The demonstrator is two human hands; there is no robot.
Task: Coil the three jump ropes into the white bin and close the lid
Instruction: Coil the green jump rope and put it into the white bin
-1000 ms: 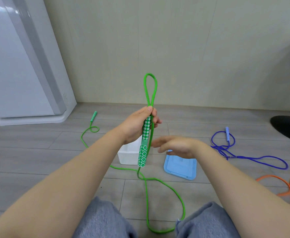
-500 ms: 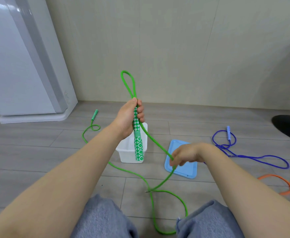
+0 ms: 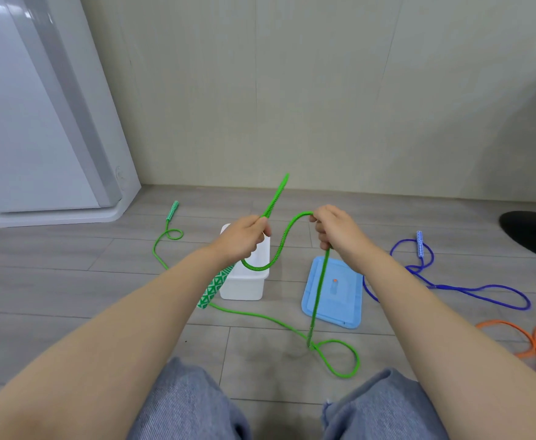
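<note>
At mid-frame the left hand [image 3: 244, 239] is curled round the green jump rope [image 3: 277, 246], gripping its patterned handle, which slants down-left out of the fist, together with a folded loop that pokes up and to the right. Just right of it the right hand [image 3: 336, 233] pinches the same rope, which sags in a curve between the two hands. From the right hand the rope drops nearly straight down to the floor in front of the blue lid [image 3: 336, 293], so the next loop likely must travel leftward to the left hand, which hangs above the white bin [image 3: 244, 285].
</note>
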